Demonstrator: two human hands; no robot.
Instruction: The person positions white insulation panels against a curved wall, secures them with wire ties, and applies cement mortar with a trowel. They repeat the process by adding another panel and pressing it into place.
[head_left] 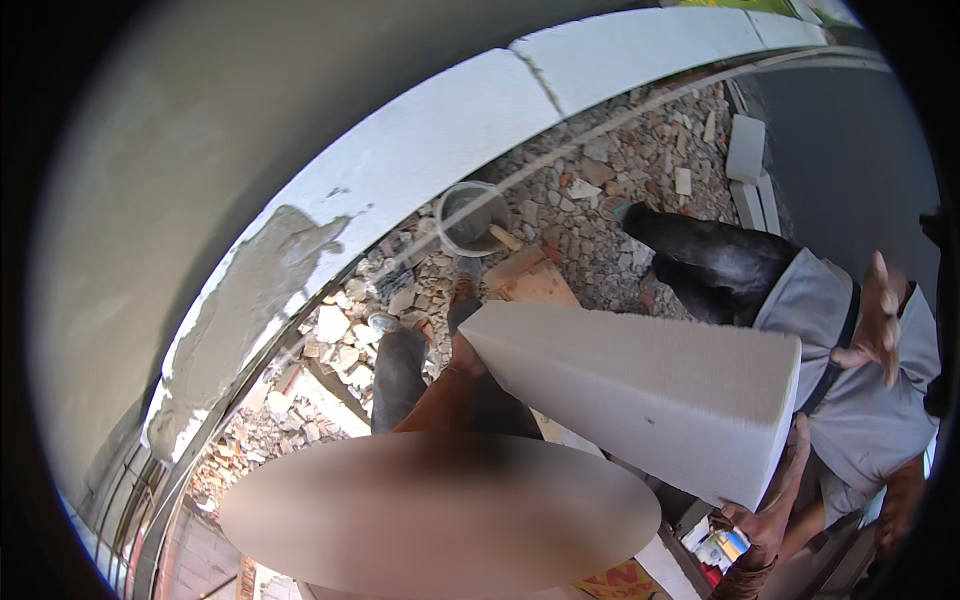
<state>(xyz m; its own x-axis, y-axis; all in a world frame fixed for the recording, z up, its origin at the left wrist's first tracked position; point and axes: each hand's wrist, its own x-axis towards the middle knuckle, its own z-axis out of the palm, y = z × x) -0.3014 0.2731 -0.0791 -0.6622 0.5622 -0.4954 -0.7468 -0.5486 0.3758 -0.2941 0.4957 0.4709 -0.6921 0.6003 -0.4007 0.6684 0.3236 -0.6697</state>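
A long white building block (pixel 640 390) is held up between my hands, its near right end closest to me. My left hand (pixel 466 358) grips its far left end, fingers partly hidden by the block. Under the right end, my right hand (pixel 768 515) supports the lower corner, with fingers reaching up along the end face. To the left, grey wet mortar (pixel 255 270) is spread on top of a curved row of white blocks (pixel 430 130). A bucket (pixel 474 218) with a wooden-looking handle in it stands beside that row.
Broken rubble (pixel 590 190) covers the ground between the wall and a dark grey surface (pixel 850 140). A co-worker in a grey shirt (pixel 870 420) bends close at right, one hand (pixel 876 325) spread near the block. Several white blocks (pixel 746 150) stand farther back. A blurred oval hides the lower middle.
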